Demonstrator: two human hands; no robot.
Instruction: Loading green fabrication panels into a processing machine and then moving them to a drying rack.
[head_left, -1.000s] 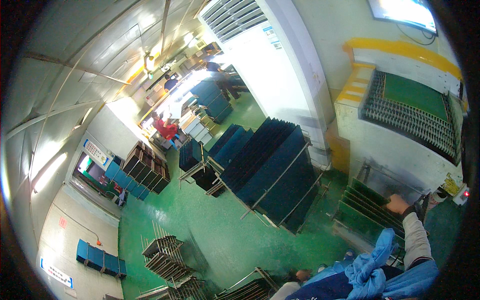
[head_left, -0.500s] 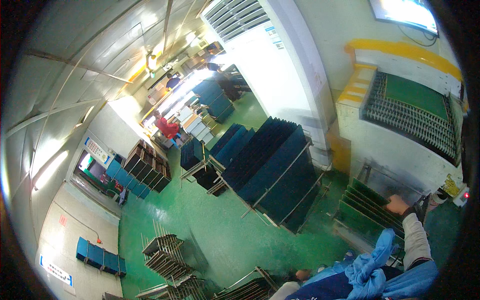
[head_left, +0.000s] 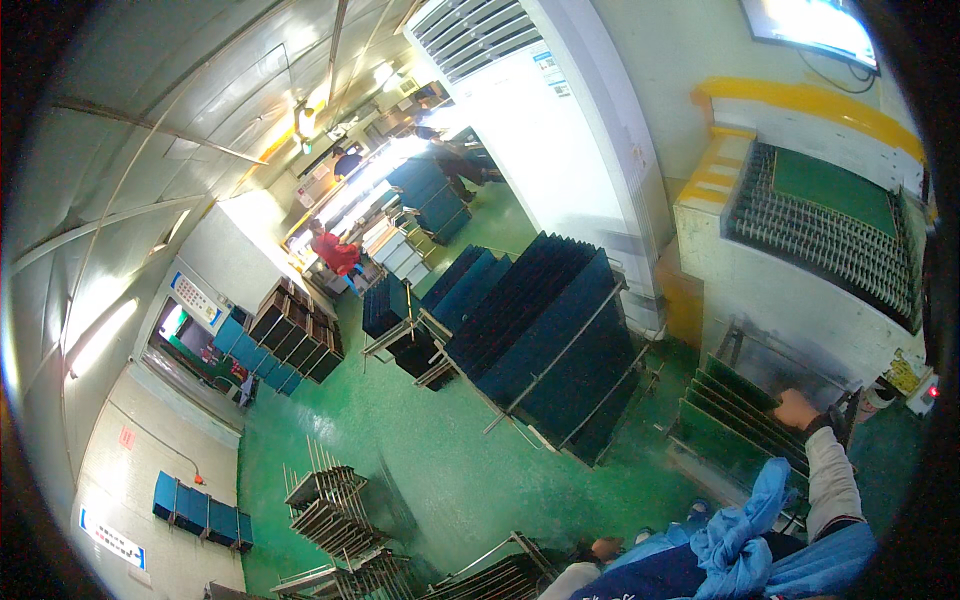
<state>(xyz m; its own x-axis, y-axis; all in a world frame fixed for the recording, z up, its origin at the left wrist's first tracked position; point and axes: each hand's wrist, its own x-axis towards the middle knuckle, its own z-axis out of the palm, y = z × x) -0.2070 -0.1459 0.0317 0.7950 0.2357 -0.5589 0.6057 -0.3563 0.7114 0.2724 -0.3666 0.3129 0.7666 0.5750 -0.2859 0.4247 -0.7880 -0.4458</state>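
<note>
At the lower right, my right hand [head_left: 796, 408] is closed at the upper edge of a green panel [head_left: 752, 392]. That panel stands upright among several thin green panels, spaced apart in a rack beside the white machine. My left hand [head_left: 607, 548] shows small and low at the bottom, close to my body. Its fingers are too indistinct to tell whether they hold anything. Left of it is a low rack [head_left: 505, 572] of dark, thin pieces, partly cut off by the lower edge.
A large rack of dark blue panels [head_left: 560, 350] stands mid-floor. The white machine [head_left: 780, 275] has a slotted roller bed carrying a green panel [head_left: 835, 195]. Metal racks [head_left: 335, 505] stand lower left. A tall white cabinet [head_left: 545, 130] rises behind. People work far back, one in red [head_left: 330, 247].
The view has shifted very slightly. My right hand stays at the green panel and my left hand stays low. Far back, a person in dark clothes has changed stance.
</note>
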